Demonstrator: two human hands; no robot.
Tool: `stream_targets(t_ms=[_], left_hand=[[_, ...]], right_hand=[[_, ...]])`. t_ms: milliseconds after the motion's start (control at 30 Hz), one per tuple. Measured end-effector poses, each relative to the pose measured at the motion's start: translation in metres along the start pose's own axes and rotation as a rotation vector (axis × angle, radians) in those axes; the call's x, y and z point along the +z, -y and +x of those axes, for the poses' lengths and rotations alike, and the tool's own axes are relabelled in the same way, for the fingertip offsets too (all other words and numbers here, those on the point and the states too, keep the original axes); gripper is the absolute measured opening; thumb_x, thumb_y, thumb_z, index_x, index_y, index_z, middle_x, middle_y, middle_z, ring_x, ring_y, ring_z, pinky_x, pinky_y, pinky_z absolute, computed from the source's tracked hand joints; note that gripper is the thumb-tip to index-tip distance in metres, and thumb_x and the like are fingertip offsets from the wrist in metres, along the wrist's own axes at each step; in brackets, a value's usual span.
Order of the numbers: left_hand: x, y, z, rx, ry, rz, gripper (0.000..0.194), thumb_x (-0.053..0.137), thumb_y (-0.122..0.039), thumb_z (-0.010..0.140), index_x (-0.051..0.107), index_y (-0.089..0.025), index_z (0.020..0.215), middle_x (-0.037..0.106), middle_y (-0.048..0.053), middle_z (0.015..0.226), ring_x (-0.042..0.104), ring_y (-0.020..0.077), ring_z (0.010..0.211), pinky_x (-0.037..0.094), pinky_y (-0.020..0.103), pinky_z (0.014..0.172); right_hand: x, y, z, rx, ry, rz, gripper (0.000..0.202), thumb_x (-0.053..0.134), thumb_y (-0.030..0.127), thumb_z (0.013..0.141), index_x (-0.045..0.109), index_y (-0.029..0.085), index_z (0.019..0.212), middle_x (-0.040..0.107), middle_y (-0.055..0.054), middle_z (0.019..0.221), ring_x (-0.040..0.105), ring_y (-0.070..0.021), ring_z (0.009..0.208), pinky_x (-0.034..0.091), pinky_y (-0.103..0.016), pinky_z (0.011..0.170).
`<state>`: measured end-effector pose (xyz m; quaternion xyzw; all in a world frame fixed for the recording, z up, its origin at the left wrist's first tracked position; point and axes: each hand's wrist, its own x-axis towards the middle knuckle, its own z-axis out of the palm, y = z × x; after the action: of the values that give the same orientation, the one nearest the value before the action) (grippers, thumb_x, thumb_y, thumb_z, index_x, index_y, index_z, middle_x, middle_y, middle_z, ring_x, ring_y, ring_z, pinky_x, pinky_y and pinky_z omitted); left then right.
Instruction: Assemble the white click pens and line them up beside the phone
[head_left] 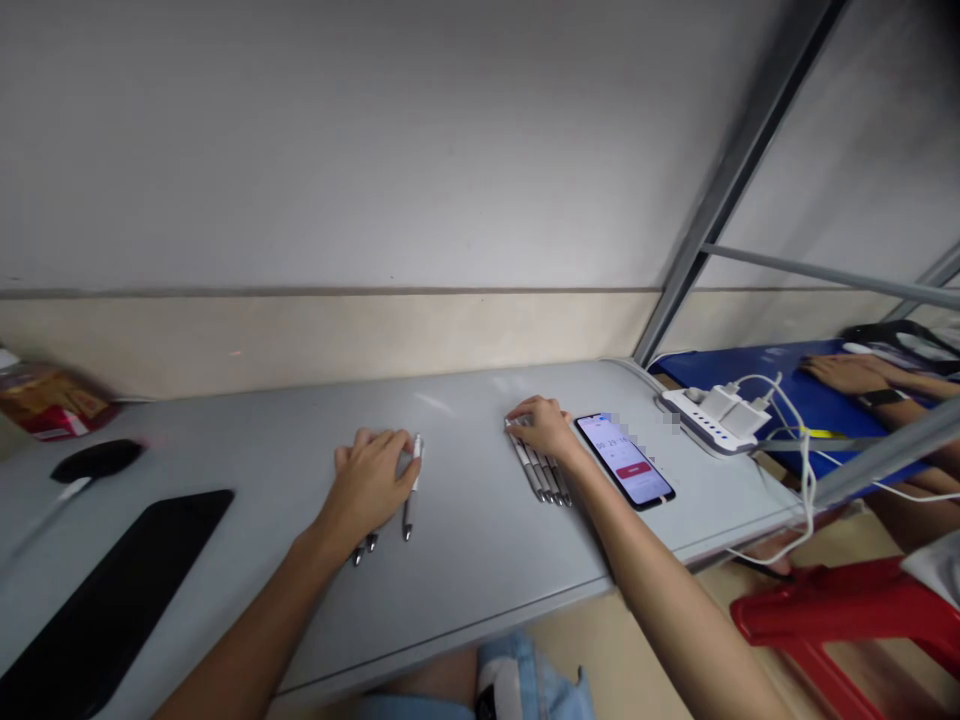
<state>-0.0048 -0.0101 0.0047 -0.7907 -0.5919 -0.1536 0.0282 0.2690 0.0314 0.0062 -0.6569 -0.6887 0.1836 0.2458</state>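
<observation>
My left hand (375, 474) is closed, its thumb and fingertips pinching the upper part of a white-and-grey pen (409, 510) on the desk. Two more pens (365, 548) poke out from beneath that hand, only their silvery ends showing. To the right, several similar pens (541, 474) lie side by side in a slanted row. My right hand (544, 425) curls over their far ends, fingertips closed around the end of a pen at the row's left; the palm hides part of the row.
Right of the row lies a lit phone (626, 462); a white power strip (712, 418) with cables sits beyond it. A black mat (124, 600), a dark oval object (97, 460) and a red-labelled bottle (52, 398) are at left. Another person's hands (851, 375) rest past a metal post (739, 185).
</observation>
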Motion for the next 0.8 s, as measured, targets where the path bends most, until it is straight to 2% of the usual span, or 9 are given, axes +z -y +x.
stream_targets(t_ms=[133,300,467,533,600,700,733,800], left_hand=[[-0.004,-0.004,0.001,0.015,0.068,-0.033,0.017,0.047,-0.036,0.088,0.057,-0.023,0.091,0.065,0.002,0.080,0.051,0.0239,0.089,0.026,0.034,0.071],[-0.008,-0.008,0.000,0.021,0.097,-0.020,0.021,0.046,-0.040,0.088,0.056,-0.022,0.092,0.062,0.001,0.072,0.054,0.0231,0.084,0.025,0.033,0.072],[-0.008,-0.010,-0.002,0.078,0.099,-0.034,0.015,0.050,-0.028,0.082,0.056,-0.022,0.094,0.061,-0.001,0.071,0.056,0.0217,0.079,0.028,0.035,0.076],[-0.006,-0.011,-0.002,0.094,0.087,-0.056,0.015,0.050,-0.024,0.079,0.056,-0.022,0.093,0.061,-0.001,0.071,0.056,0.0212,0.079,0.029,0.035,0.078],[-0.005,-0.013,-0.002,0.096,0.086,-0.107,0.013,0.050,-0.022,0.079,0.056,-0.022,0.091,0.061,-0.001,0.072,0.057,0.0206,0.079,0.032,0.036,0.079],[-0.005,-0.016,-0.002,0.130,0.057,-0.268,0.011,0.050,-0.024,0.083,0.057,-0.023,0.091,0.062,-0.001,0.080,0.057,0.0189,0.083,0.037,0.034,0.081],[-0.005,-0.016,-0.002,0.146,0.039,-0.327,0.011,0.050,-0.026,0.085,0.058,-0.023,0.092,0.062,0.000,0.084,0.057,0.0180,0.084,0.039,0.033,0.081],[-0.005,-0.017,-0.002,0.171,0.013,-0.407,0.014,0.048,-0.030,0.089,0.059,-0.024,0.094,0.062,0.000,0.089,0.058,0.0165,0.085,0.042,0.030,0.080]], right_hand=[[0.000,0.001,0.000,-0.012,-0.015,0.001,0.020,0.064,0.029,0.080,0.075,0.024,0.096,0.063,-0.008,0.119,0.045,-0.0296,0.116,0.027,-0.042,0.092],[-0.003,0.003,-0.001,-0.012,-0.007,-0.001,0.022,0.068,0.031,0.078,0.075,0.023,0.097,0.062,-0.010,0.119,0.045,-0.0320,0.116,0.029,-0.044,0.092],[-0.003,0.008,-0.004,-0.062,-0.105,0.052,0.019,0.064,0.029,0.083,0.074,0.022,0.096,0.062,-0.011,0.116,0.047,-0.0303,0.113,0.030,-0.046,0.092],[0.001,0.012,-0.007,-0.159,-0.136,0.085,0.018,0.062,0.028,0.085,0.073,0.022,0.098,0.062,-0.010,0.114,0.048,-0.0278,0.110,0.031,-0.046,0.092],[0.008,0.018,-0.011,-0.317,-0.107,0.099,0.020,0.065,0.026,0.084,0.071,0.025,0.103,0.061,-0.008,0.115,0.049,-0.0261,0.109,0.033,-0.045,0.093],[0.018,0.027,-0.017,-0.614,-0.012,0.104,0.045,0.072,0.026,0.079,0.062,0.028,0.123,0.059,-0.007,0.121,0.047,-0.0251,0.113,0.036,-0.041,0.095],[0.020,0.029,-0.019,-0.685,0.018,0.115,0.045,0.071,0.028,0.080,0.061,0.027,0.124,0.059,-0.008,0.122,0.048,-0.0242,0.113,0.037,-0.039,0.095],[0.021,0.033,-0.021,-0.761,0.057,0.148,0.034,0.065,0.032,0.087,0.064,0.024,0.120,0.063,-0.008,0.115,0.052,-0.0218,0.108,0.039,-0.036,0.093]])
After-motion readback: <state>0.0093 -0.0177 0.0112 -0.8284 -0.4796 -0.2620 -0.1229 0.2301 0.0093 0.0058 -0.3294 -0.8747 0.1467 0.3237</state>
